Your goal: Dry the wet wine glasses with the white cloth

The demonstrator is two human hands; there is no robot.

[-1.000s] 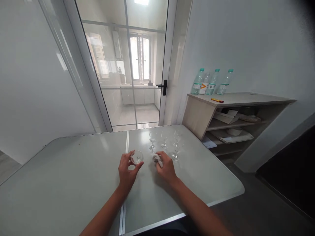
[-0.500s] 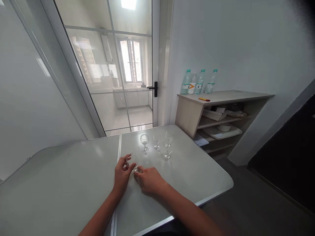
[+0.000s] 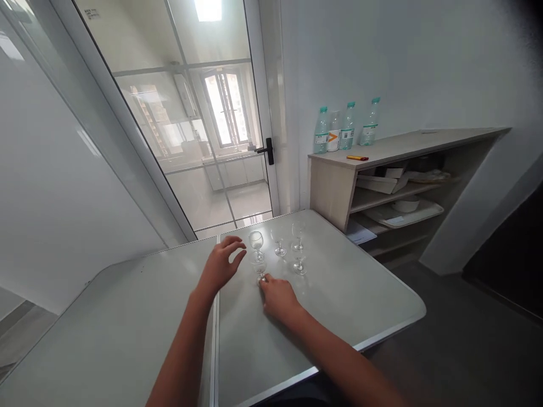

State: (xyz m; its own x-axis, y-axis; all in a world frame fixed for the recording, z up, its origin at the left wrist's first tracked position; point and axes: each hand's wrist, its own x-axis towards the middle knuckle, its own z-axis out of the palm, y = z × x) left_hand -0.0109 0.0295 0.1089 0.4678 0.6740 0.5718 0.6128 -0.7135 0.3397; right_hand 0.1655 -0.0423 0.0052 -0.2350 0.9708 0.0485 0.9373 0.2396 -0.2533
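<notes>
Several small clear stemmed glasses stand on a grey folding table (image 3: pixel 339 294). The nearest glass (image 3: pixel 259 268) stands upright just in front of my right hand (image 3: pixel 278 298), whose closed fingertips pinch its foot. My left hand (image 3: pixel 222 263) hovers to the left of that glass with the fingers spread and holds nothing. Behind it stands another glass (image 3: pixel 255 241), then two more (image 3: pixel 279 243) (image 3: pixel 298 234) in a row, and one (image 3: pixel 300 264) to the right. No cloth shows in either hand.
A wooden shelf unit (image 3: pixel 335 189) stands past the table's far right corner, with water bottles (image 3: pixel 347 126) and a red and yellow item (image 3: pixel 357 157) on top. A glass door (image 3: pixel 203 141) with a black handle lies beyond the table. A seam (image 3: pixel 214 333) runs down the table's middle.
My left hand has let go of the glass and opened beside it. The glass now stands on the table with my right fingertips at its foot. The cloth seen earlier is out of sight.
</notes>
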